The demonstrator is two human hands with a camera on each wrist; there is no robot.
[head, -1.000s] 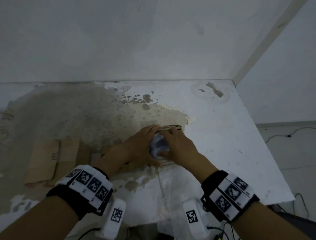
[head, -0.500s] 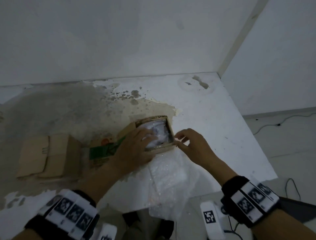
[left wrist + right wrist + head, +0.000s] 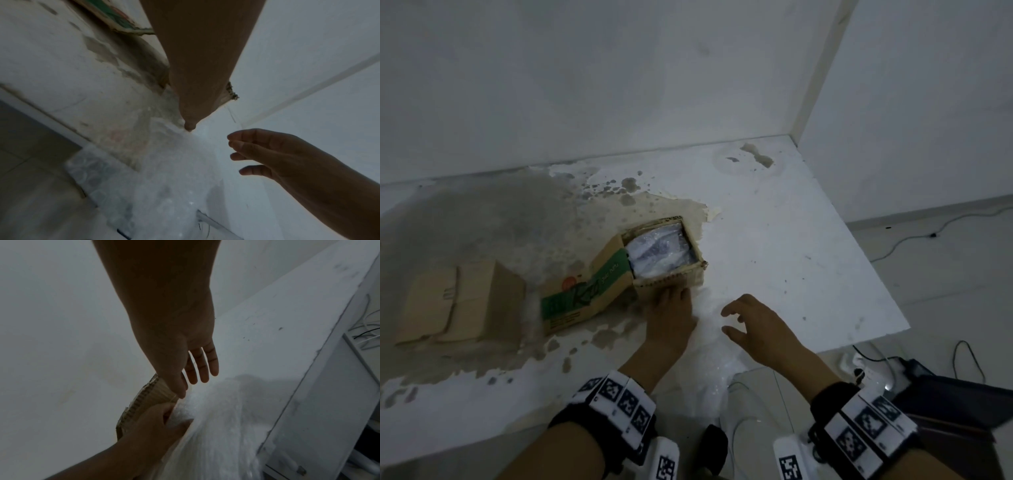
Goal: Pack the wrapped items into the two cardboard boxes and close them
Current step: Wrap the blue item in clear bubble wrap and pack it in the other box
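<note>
An open cardboard box with green print stands mid-table, and a bubble-wrapped item lies inside it. My left hand is at the box's near wall. In the right wrist view its fingers curl on the corrugated cardboard edge, thumb towards the bubble wrap. My right hand hovers to the right of it, fingers loosely spread and holding nothing. A second, plain cardboard box sits at the left with its flaps folded over.
A loose sheet of bubble wrap lies under my hands and hangs over the table's near edge. The stained white table meets a wall at the back. Cables and a dark case lie on the floor at the right.
Both hands were pressing the wrapped item into the box. My right hand has let go and drawn back to the right; my left hand has slid from the item down to the near wall.
</note>
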